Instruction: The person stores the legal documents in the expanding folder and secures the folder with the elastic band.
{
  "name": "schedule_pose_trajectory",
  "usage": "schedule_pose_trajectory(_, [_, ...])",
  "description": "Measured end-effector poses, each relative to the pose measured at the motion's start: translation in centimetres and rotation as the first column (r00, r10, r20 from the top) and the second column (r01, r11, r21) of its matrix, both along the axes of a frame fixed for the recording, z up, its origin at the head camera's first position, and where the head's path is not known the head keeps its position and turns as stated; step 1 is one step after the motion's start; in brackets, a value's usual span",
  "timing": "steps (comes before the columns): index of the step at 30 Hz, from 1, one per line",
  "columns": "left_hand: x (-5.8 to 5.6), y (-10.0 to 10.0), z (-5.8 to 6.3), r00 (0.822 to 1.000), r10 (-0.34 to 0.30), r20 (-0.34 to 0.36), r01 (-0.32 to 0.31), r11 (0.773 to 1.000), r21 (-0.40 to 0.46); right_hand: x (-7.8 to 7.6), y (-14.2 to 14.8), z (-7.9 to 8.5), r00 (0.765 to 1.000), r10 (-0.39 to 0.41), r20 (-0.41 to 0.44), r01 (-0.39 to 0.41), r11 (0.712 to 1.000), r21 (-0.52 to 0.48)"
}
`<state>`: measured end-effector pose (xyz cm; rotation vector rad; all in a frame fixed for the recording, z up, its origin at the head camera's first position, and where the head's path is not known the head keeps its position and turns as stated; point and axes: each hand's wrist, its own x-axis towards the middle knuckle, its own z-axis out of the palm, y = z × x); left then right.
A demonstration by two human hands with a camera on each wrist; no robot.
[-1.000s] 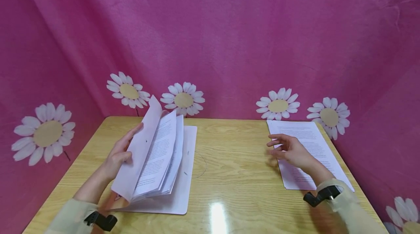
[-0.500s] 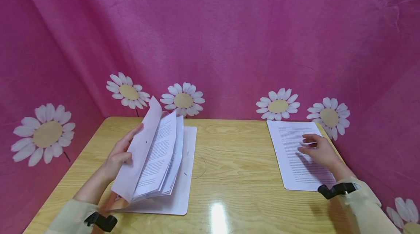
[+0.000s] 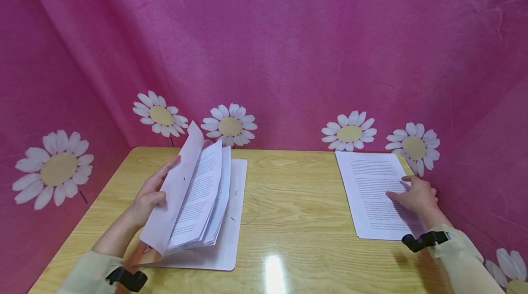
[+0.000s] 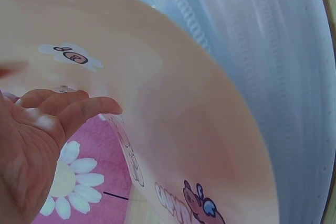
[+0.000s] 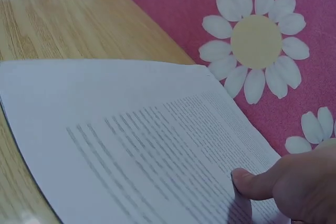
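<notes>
Folder (image 3: 222,255) lies partly open on the table (image 3: 297,234) at the lower left of the frame; the left hand (image 3: 146,198), fingers extended, props its raised cover (image 3: 171,202). At centre right, the right hand (image 3: 418,198) reaches over the edge of the printed papers (image 3: 369,188), thumb above the text; I cannot tell whether it pinches them. Getting hold of those sheets seems the step in hand; the next move likely calls for fingers beneath that edge. Pink flowered cloth (image 3: 284,65) hangs behind.

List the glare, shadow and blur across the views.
Head: bright glare on the table; left wrist: the translucent sleeves look hazy; right wrist: the right hand casts a shadow on the printed paper, whose text is too blurred to read.
</notes>
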<state>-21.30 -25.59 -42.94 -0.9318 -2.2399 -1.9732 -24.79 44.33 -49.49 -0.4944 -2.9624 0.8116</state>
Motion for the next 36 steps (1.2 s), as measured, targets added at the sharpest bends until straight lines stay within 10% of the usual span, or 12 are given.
schedule_pose_trajectory(8, [-0.2, 0.1, -0.3, 0.999, 0.018, -0.036, -0.018, 1.000, -0.008, 0.2, 0.2, 0.5, 0.994, -0.074, 0.079, 0.080, 0.994, -0.076])
schedule_pose_trajectory(17, [-0.2, 0.1, -0.3, 0.999, 0.019, -0.028, -0.019, 1.000, -0.019, 0.2, 0.1, 1.2, 0.977, 0.024, 0.210, 0.007, 0.989, -0.145])
schedule_pose_trajectory(36, [-0.3, -0.1, -0.2, 1.000, 0.000, -0.027, 0.001, 1.000, 0.016, 0.5, -0.6, 4.3, 0.946, 0.318, 0.062, -0.297, 0.929, -0.220])
